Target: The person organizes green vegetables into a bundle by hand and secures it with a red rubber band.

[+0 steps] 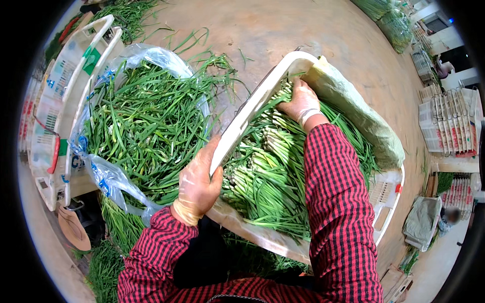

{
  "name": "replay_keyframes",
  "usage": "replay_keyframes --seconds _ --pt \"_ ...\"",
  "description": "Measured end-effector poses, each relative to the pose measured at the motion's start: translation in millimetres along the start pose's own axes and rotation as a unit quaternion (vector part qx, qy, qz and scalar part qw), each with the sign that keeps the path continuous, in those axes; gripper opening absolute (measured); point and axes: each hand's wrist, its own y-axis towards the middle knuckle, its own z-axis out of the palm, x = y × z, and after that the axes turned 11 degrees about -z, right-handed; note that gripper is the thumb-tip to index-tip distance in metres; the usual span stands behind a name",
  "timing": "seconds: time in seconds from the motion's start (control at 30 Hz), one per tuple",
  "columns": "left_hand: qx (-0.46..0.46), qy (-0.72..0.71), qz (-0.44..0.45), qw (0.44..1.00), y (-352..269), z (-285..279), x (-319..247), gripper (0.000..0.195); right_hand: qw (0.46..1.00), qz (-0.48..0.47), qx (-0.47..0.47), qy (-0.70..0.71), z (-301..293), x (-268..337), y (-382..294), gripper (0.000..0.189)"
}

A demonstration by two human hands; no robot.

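Observation:
My left hand [199,180], in a thin translucent glove, grips the near left rim of a white plastic crate [237,136]. Inside it lie bundles of green stalks with pale white ends [265,178], probably garlic chives. My right hand [302,99], also gloved, reaches into the crate's far corner and rests on the white ends there; its fingertips are partly hidden among the stalks. A pale green woven sack [358,110] is draped over the crate's right side. To the left, a clear plastic bag [157,55] stands open, full of loose green leaves [147,128].
White plastic crates [62,102] stand on edge at the left, with a red-handled hook [55,153]. More greens [108,272] lie at the lower left. Loose leaves are scattered on the concrete floor [242,26]. Stacked crates [449,123] and another person [449,217] are at the far right.

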Motion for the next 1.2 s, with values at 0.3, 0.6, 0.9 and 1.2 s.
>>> replay_keyframes --seconds 0.3,0.6,0.9,1.2 --pt "0.032 -0.034 -0.012 0.999 4.6 -1.7 2.0 0.060 0.976 0.020 0.217 0.024 -15.3 -30.4 25.9 0.105" --pt "-0.024 -0.021 0.033 0.999 5.6 0.8 3.1 0.056 0.985 -0.160 0.066 -0.003 -21.6 -21.1 -71.6 0.060" --pt "-0.010 -0.043 0.011 0.999 4.6 2.7 4.2 0.058 0.980 0.000 0.185 0.067 -29.0 -28.4 -27.4 0.121" --pt "-0.007 -0.040 0.023 0.999 6.5 1.1 6.2 0.053 0.983 -0.087 0.164 0.014 -17.8 -12.8 4.1 0.101"
